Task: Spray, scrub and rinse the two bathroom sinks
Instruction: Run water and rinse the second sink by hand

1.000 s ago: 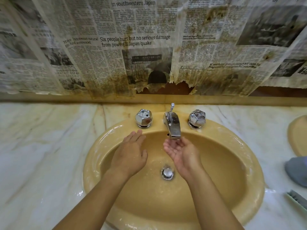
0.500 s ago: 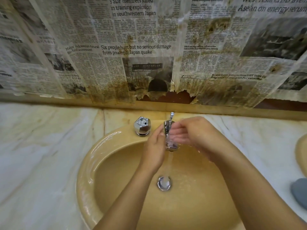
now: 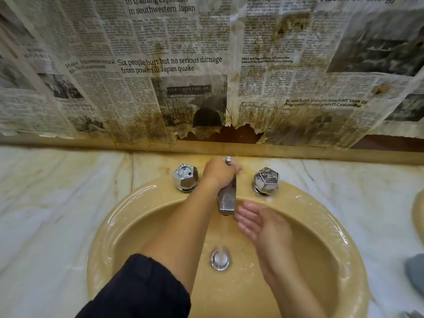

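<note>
A yellow oval sink is set in a marble counter. Its chrome faucet spout runs a thin stream of water down to the drain. My left hand is curled round the base of the faucet, beside the lift rod. My right hand is held open, fingers straight, just right of the spout's mouth, next to the stream. Chrome knobs stand at the left and right of the faucet. The edge of a second yellow sink shows at far right.
Stained, torn newspaper covers the wall behind the counter. The marble counter stretches to the left. A grey object lies at the right edge of the counter, cut off by the frame.
My left hand moved from the spout's side up to the faucet's base and curled round it. My right hand dropped from the spout to beside its mouth, open. Water still runs.
</note>
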Available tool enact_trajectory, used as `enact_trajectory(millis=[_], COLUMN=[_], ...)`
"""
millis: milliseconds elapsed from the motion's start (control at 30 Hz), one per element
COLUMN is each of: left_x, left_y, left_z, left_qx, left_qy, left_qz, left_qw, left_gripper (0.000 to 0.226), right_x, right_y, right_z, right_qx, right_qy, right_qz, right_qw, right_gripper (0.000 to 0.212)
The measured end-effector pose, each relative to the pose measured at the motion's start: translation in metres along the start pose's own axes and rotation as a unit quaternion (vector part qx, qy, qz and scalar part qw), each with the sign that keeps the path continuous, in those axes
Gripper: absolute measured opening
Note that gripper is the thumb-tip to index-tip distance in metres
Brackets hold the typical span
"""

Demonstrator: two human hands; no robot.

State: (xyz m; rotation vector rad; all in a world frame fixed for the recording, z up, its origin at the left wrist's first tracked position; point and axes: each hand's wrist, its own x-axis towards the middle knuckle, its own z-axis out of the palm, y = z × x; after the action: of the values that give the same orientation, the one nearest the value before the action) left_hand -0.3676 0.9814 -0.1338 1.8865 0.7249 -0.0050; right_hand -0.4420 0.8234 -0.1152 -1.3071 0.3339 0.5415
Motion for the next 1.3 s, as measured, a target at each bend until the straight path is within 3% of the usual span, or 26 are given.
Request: enact_trajectory(millis=[100,233,300,367,467,567,700,800,900,1000,1100,1167,1233,1300], left_x=[-0.026,-0.086,-0.106,-0.116,-0.115,-0.105,-0.077,-0.054,-0.043,-0.068,-0.074,-0.06,-0.054,-0.061], left_y=[-0.01,-0.033,-0.043,-0.051,-0.057,-0.053,-0.026,-0.01,-0.011,-0.013,-0.008,-0.002,-0.002,-0.009], left_z=[-0.007,-0.024,-0.036,-0.044,-0.037,-0.018,-0.007,-0.009,-0.002,0.004,0.0,-0.006,-0.01,-0.013], left_qx=[0.031,-0.055,-0.088,-0.141,-0.198,-0.198,-0.226,-0.248,-0.18,-0.088,-0.028,0.006,-0.042,-0.095], left_qy=[-0.04,-0.105,-0.1,-0.041,0.027,0.063,0.037,-0.015,0.005,0.016,0.0,-0.017,-0.051,-0.066], left_qz=[0.025,0.041,0.05,0.039,0.01,0.024,0.004,-0.026,-0.032,0.0,0.012,-0.002,-0.019,-0.018], left_qw=[0.998,0.992,0.99,0.988,0.98,0.978,0.973,0.968,0.983,0.996,1.0,1.0,0.998,0.993], left_gripper=[0.034,0.055,0.051,0.038,0.03,0.027,0.031,0.024,0.033,0.024,0.025,0.039,0.062,0.063], right_x=[0.007,0.016,0.017,0.015,0.006,-0.01,-0.02,-0.015,-0.009,-0.004,-0.001,0.001,0.005,0.012], right_y=[0.023,0.034,0.035,0.034,0.012,-0.038,-0.088,-0.103,-0.102,-0.078,-0.035,-0.004,0.018,0.028], right_z=[0.009,0.025,0.03,0.027,0.012,0.01,0.047,0.057,0.044,0.026,0.016,0.019,0.028,0.036], right_qx=[0.089,0.197,0.209,0.196,0.106,-0.019,-0.268,-0.358,-0.278,-0.184,-0.098,-0.021,0.07,0.161], right_qy=[-0.019,-0.017,-0.015,-0.02,-0.033,-0.075,-0.132,-0.11,-0.106,-0.066,-0.004,0.004,-0.005,-0.013], right_qz=[0.11,0.188,0.189,0.197,0.184,0.104,0.04,-0.103,-0.195,-0.175,-0.078,0.026,0.126,0.176], right_qw=[0.99,0.962,0.959,0.96,0.977,0.992,0.954,0.921,0.934,0.965,0.992,0.999,0.989,0.971], right_gripper=[0.039,0.034,0.031,0.029,0.026,0.033,0.032,0.032,0.034,0.034,0.034,0.035,0.035,0.031])
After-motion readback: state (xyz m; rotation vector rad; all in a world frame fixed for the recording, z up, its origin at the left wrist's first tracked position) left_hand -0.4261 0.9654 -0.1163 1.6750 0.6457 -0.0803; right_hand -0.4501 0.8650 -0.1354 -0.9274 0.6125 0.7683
